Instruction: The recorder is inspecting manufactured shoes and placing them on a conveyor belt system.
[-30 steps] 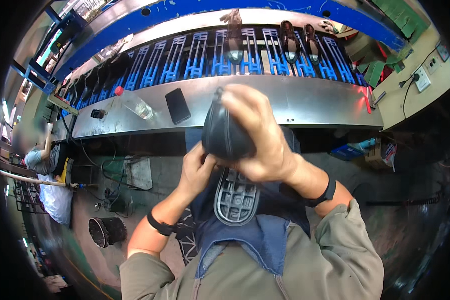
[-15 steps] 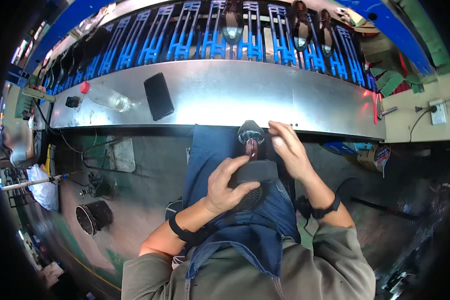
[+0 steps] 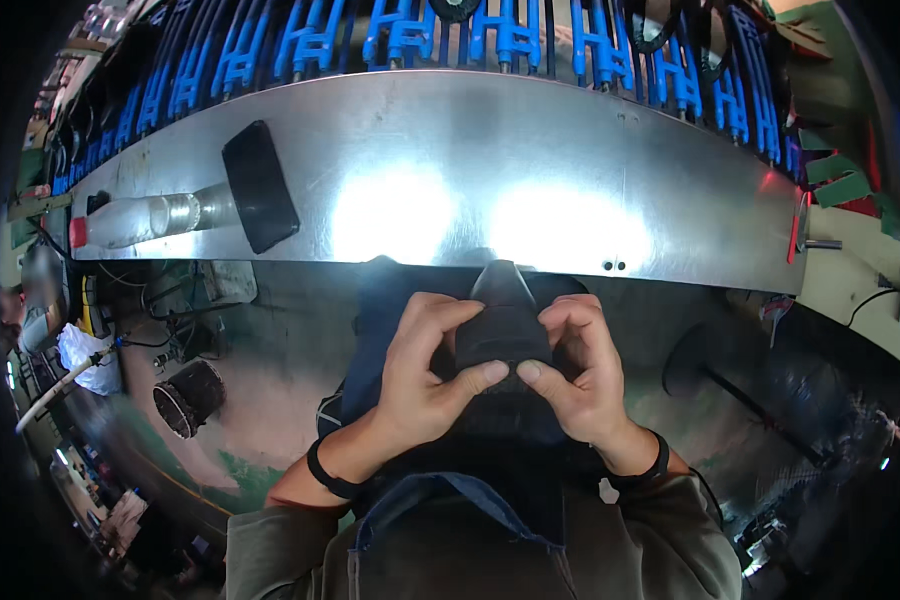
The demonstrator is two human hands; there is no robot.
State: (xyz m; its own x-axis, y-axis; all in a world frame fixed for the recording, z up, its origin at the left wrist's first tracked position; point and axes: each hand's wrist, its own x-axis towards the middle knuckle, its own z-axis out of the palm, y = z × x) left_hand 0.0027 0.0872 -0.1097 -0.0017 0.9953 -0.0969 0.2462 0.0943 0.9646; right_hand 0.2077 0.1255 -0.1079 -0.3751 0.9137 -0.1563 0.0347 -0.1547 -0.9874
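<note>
A dark shoe (image 3: 500, 332) is held between both hands in front of my body, its toe pointing away toward the metal bench. My left hand (image 3: 418, 372) grips its left side, with the thumb pressed on the near edge of the black, block-like part. On the opposite side my right hand (image 3: 592, 378) has its fingers curled and its thumb on that same near edge. The two thumb tips almost meet there. Beneath the hands the shoe's underside is in shadow and cannot be made out.
The steel bench (image 3: 450, 140) runs across ahead of me. On its left lie a black phone (image 3: 260, 187) and a clear plastic bottle (image 3: 135, 222) with a red cap. Behind stand blue racks (image 3: 505, 35) carrying several dark shoes. A black bucket (image 3: 189, 398) sits on the floor at left.
My right hand, apart from the shoe before, has closed onto its right side. The view has shifted, with the bench nearer, and the shoe's front looks darker and tilted differently.
</note>
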